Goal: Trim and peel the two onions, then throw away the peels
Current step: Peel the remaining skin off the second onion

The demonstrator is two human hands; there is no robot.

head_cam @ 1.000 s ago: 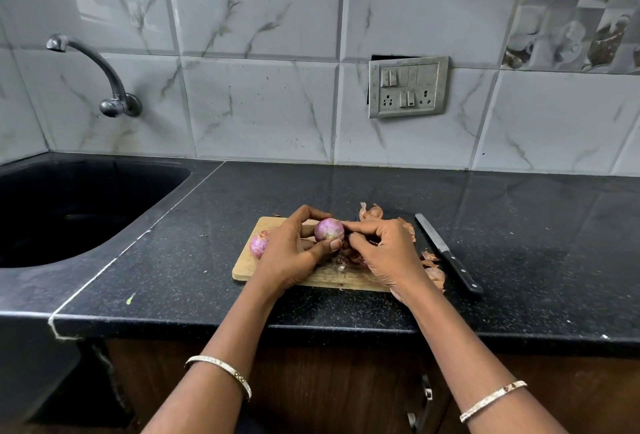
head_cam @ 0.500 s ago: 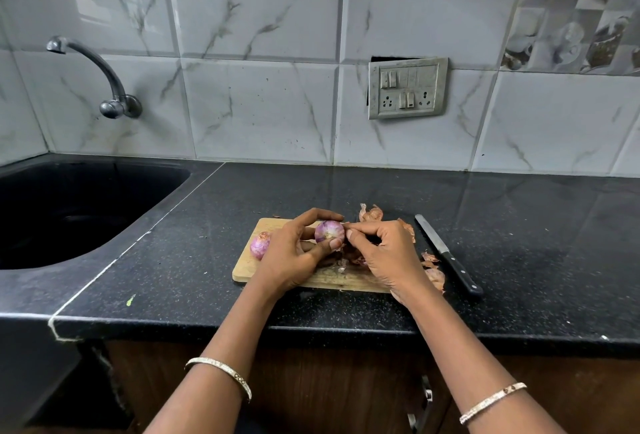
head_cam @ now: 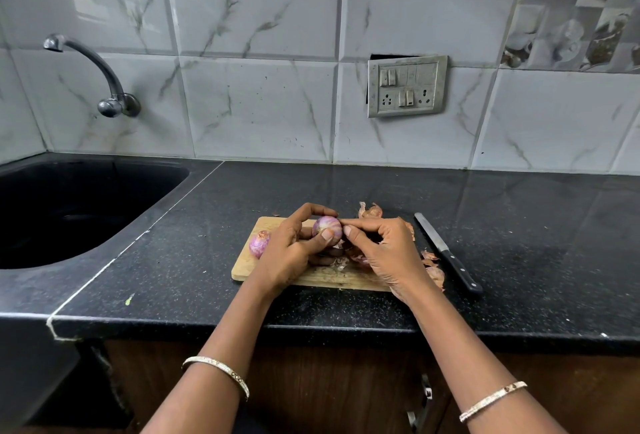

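A small purple onion (head_cam: 327, 228) is held just above the wooden cutting board (head_cam: 311, 277). My left hand (head_cam: 292, 251) grips it with the thumb across its front and the forefinger arched over its top. My right hand (head_cam: 384, 253) pinches at the onion's right side with thumb and forefinger. A second purple onion (head_cam: 259, 243) lies on the board's left part, partly hidden behind my left hand. Loose brown peels (head_cam: 370, 211) lie behind the board, under my right hand and to its right (head_cam: 433, 269).
A black-handled knife (head_cam: 446, 255) lies on the black counter (head_cam: 519, 243) right of the board, blade pointing away. A dark sink (head_cam: 69, 212) with a wall tap (head_cam: 104, 83) is at the left. A switch plate (head_cam: 407, 86) is on the tiled wall.
My right thumb and forefinger have shifted slightly on the onion's right side; the onion has turned a little in my left hand. Everything else stays put.
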